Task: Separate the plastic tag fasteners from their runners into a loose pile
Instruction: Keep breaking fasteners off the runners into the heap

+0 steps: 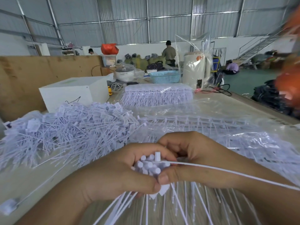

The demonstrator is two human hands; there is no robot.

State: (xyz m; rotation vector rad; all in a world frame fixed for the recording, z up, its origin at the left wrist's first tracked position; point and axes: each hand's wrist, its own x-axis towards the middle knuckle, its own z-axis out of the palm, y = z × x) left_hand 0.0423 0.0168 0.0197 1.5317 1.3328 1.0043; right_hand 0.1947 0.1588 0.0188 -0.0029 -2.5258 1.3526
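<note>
A bundle of tag fasteners (150, 166) is held low at centre, above the tabletop (253, 101). It is gripped by the curled fingers of the left hand (123, 172). One thin white strand (227, 173) is pinched by the right hand (186, 158) and extends rightward. A loose pile (65, 129) is located to the left. Bagged runners (157, 95) are stacked farther back, near a white box (73, 93).
</note>
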